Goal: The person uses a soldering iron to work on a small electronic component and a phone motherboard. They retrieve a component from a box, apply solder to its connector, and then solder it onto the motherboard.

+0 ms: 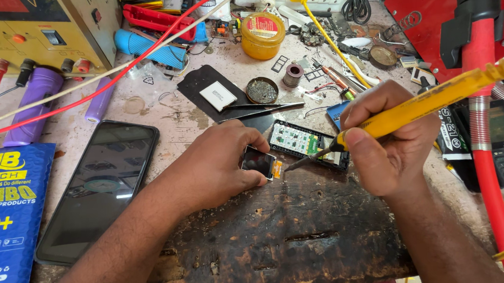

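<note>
Your left hand [218, 164] pinches a small dark rectangular display module [258, 161] near the scorched wooden worktop's [281, 239] far edge; your right hand [389, 139] grips a yellow plastic-handled soldering iron [413, 109], tip beside it.

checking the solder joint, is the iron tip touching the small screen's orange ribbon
Touching: head view shows the soldering iron tip meeting the orange ribbon on the small screen.

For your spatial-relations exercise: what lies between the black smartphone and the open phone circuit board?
In the head view, the left hand lies between the smartphone and circuit board, holding a small display.
</note>
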